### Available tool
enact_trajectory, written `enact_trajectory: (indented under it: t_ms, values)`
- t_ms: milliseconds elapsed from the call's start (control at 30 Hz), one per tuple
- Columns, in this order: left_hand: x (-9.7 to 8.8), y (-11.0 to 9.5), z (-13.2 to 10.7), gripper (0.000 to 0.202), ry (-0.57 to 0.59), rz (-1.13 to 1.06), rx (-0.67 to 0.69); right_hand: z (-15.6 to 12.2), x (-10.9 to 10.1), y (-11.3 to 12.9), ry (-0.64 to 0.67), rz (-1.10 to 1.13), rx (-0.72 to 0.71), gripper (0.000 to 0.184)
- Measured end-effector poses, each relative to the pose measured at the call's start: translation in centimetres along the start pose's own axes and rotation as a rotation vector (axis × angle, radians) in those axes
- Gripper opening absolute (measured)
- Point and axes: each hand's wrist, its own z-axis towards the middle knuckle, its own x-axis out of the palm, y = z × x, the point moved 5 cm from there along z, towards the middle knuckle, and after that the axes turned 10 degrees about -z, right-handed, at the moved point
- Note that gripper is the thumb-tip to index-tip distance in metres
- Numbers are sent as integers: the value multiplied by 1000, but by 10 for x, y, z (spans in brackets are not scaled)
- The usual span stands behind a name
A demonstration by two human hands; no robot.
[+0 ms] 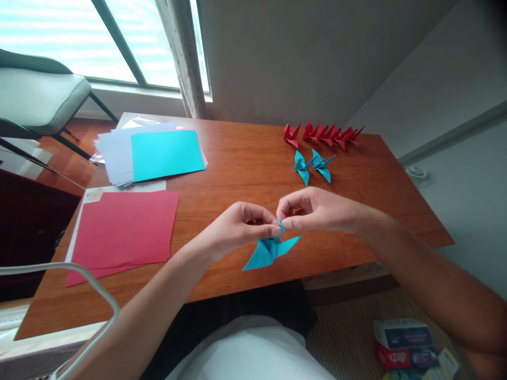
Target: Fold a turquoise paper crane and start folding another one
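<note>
Near the front edge of the wooden table (pixel 229 158), both my hands hold one blue paper crane (pixel 264 255). My left hand (pixel 243 227) pinches its narrow upper part between thumb and fingers. Right beside it, my right hand (pixel 304 208) grips the small tip sticking up, thumb against fingertip. The crane's two pointed wings spread out below my fingers, one to the lower left and one to the right. Part of its body is hidden behind my left thumb and fingers.
Two finished blue cranes (pixel 303 168) stand farther back on the right, with a row of several red cranes (pixel 325 134) behind them. Blue sheets (pixel 168 155) and red sheets (pixel 124 227) lie at left. A white cable (pixel 95 282) loops by my left forearm.
</note>
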Motion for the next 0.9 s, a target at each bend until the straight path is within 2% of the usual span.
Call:
enact_trajectory:
  t_ms: [300,600,767,900]
  values:
    - [-1,5,3,36,26,-40,-31,1,-3,2,21,-46,-45,22]
    - [-5,10,4,26,49,-115,14,-1,-5,6,-104,63,-45,17]
    - [-4,8,3,24,98,-129,14,0,-6,5,-4,86,-52,21]
    - [-4,9,3,26,91,-129,-15,3,-6,5,90,81,-36,23]
